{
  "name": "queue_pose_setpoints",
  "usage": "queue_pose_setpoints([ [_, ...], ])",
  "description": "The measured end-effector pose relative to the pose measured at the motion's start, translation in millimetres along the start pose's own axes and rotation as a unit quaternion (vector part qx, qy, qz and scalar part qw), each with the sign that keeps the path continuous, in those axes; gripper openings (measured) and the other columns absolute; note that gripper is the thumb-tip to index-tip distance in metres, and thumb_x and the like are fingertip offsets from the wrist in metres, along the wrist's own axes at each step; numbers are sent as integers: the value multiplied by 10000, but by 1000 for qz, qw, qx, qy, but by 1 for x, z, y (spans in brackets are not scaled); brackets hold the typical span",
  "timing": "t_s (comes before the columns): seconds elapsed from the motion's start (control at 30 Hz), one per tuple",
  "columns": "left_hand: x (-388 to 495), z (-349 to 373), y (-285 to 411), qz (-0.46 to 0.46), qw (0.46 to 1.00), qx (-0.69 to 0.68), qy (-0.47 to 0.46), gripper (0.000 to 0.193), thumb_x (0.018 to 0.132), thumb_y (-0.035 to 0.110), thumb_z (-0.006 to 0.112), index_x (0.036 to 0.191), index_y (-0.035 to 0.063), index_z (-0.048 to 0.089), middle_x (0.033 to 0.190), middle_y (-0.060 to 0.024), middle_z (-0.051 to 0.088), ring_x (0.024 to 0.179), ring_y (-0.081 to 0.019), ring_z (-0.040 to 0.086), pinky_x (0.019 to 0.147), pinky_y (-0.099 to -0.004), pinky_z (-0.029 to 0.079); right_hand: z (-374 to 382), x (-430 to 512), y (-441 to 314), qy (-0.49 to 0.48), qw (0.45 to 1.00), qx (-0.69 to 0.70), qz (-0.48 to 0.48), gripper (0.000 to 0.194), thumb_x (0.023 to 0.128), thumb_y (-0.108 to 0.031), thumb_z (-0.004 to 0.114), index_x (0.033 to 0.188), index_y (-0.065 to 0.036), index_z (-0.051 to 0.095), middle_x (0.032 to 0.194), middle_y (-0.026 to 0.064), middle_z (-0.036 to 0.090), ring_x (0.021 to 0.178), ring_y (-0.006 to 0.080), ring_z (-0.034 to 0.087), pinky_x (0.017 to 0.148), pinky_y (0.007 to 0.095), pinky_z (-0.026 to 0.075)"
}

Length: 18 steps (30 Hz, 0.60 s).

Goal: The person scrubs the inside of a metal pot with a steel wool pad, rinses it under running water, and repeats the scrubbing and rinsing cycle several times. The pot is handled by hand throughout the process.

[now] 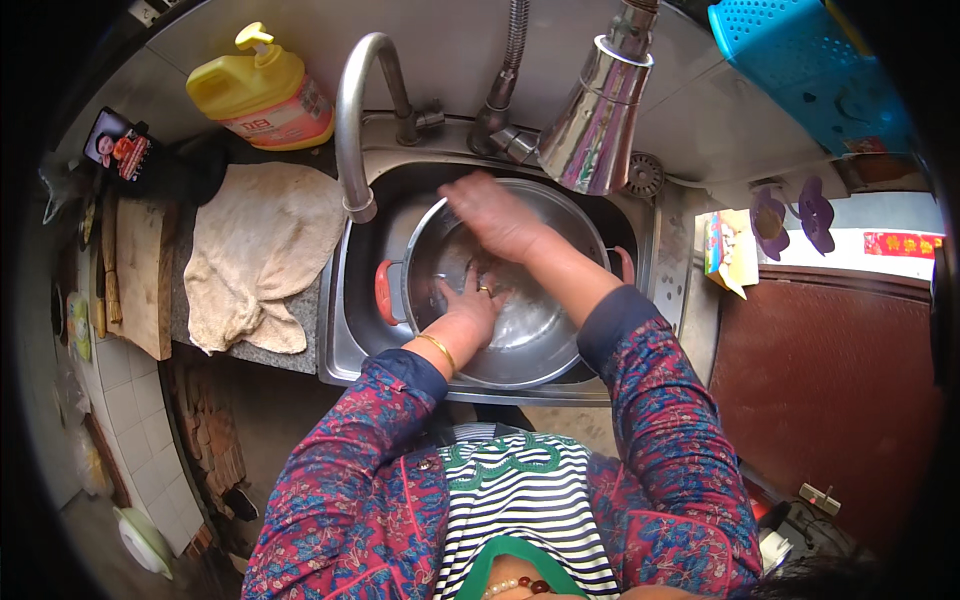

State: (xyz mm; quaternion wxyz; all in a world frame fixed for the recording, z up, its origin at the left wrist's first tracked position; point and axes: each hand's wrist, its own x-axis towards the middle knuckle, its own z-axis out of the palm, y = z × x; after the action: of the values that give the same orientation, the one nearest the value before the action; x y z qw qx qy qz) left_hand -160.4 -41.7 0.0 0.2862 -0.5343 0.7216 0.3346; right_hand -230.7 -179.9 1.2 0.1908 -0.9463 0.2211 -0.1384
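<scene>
A wide stainless steel pot point(547, 330) with red handles sits in the metal sink point(375, 337). My left hand point(472, 307) reaches down into it, fingers spread toward the shiny bottom; I see nothing gripped there. Above the pot's far-left rim is my right hand point(491, 214), blurred, with its fingers close together. Whether it touches the rim or holds something small cannot be made out. A curved faucet point(360, 112) arches over the sink's left side. Over the far right rim hangs a chrome cone-shaped fixture point(596, 120).
Left of the sink lie a beige cloth point(259, 247) and a wooden board point(139, 262). Behind them stand a yellow pump bottle point(262, 97) and a lit phone point(118, 146). A blue perforated basket point(817, 75) hangs at upper right. A sink strainer point(643, 175) rests at the back corner.
</scene>
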Motion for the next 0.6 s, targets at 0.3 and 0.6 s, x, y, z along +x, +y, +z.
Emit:
queue_pose_setpoints([
  [0.3, -5, 0, -2, 17, 999, 8, 37, 828, 825, 182, 634, 1504, 334, 185, 1599, -50, -16, 1460, -361, -8, 1003, -748, 228, -19, -101, 9, 132, 929, -146, 315, 460, 793, -44, 502, 1242, 45, 456, 1077, 250, 555, 1007, 422, 530, 911, 475, 423],
  [0.6, -1, 0, -1, 7, 1000, 0, 15, 873, 785, 202, 687, 1501, 327, 204, 1598, -63, -41, 1459, -365, -8, 1006, -753, 218, -10, -10, 8, 25, 991, -120, 52, 510, 779, -26, 478, 1284, 36, 456, 1170, 228, 537, 1096, 373, 521, 963, 440, 415],
])
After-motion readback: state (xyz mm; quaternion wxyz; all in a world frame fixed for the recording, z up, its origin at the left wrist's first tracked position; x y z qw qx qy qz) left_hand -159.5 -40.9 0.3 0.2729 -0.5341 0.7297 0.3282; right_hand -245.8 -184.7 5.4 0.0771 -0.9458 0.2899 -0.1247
